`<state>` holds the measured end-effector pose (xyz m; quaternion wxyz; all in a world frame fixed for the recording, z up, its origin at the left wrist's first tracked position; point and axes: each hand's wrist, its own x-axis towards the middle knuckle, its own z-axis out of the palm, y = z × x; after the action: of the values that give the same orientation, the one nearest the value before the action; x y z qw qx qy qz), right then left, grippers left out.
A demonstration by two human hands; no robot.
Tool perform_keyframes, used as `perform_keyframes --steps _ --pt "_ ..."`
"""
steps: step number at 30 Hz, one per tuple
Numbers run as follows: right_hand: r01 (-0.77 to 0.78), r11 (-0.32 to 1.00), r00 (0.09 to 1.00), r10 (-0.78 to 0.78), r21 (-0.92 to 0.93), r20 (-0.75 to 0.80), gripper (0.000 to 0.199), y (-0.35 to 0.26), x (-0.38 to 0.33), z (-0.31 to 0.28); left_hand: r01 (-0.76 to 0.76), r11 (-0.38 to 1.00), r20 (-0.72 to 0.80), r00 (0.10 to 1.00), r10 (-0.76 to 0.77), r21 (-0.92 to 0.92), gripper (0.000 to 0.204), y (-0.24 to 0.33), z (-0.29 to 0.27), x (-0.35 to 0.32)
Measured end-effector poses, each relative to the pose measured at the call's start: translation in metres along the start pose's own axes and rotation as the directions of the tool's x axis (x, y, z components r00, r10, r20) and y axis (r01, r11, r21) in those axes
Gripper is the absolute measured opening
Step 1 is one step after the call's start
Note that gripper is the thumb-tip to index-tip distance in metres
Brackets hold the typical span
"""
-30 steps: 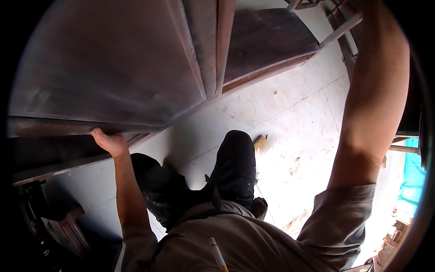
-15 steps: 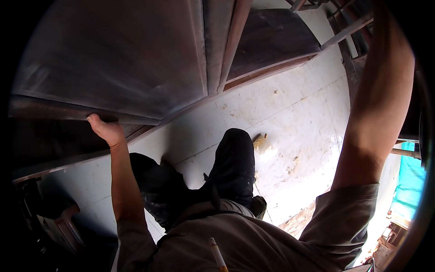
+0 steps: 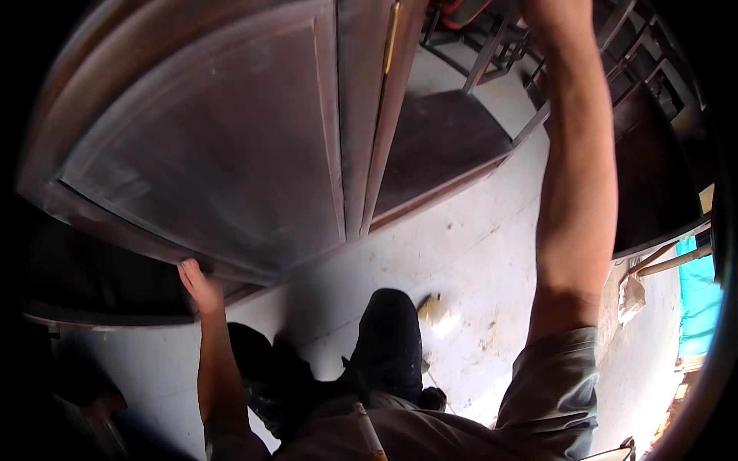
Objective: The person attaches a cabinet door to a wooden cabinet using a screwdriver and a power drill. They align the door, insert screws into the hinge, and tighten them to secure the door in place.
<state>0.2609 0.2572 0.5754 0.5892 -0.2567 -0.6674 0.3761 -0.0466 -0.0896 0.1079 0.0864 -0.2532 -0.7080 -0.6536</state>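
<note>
A dark brown wooden cabinet door (image 3: 223, 146) with a recessed panel fills the upper left. My left hand (image 3: 201, 288), slightly blurred, grips the door's lower edge with its fingers bent against the wood. Along the door's right side runs an upright frame post (image 3: 357, 115), with a narrow brass hinge (image 3: 393, 38) near its top. My right arm reaches far up on the right. Only part of my right hand (image 3: 557, 19) shows at the upper rim; its fingers are cut off, so what it touches is hidden.
Behind the post lies a low dark wooden base panel (image 3: 438, 154). Wooden frames (image 3: 492, 54) stand at the upper right, near a curved dark panel (image 3: 653, 169). A yellowish scrap (image 3: 430, 307) lies on the pale floor (image 3: 461, 253) beside my knee. Turquoise sheeting (image 3: 696, 300) hangs far right.
The view has tilted upward, showing more of the door and the hinge. My right arm has swung leftward in the picture. My left hand stays at the door's lower edge.
</note>
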Motion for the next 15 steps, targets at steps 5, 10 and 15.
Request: perform_keyframes --steps 5,10,15 --pt "0.351 0.935 0.93 -0.341 -0.052 0.138 0.038 0.008 -0.031 -0.006 -0.064 0.922 -0.006 0.998 0.066 -0.382 0.048 0.134 0.004 0.031" --pt "0.301 0.95 0.945 -0.286 -0.078 0.156 0.039 0.014 -0.021 -0.014 -0.181 0.922 -0.105 0.982 0.154 -0.341 0.057 0.25 -0.005 0.111" --pt "0.19 0.98 0.972 -0.18 -0.055 0.152 0.041 0.005 -0.024 -0.012 -0.131 0.879 -0.162 0.985 0.062 -0.459 0.063 0.313 -0.006 0.143"
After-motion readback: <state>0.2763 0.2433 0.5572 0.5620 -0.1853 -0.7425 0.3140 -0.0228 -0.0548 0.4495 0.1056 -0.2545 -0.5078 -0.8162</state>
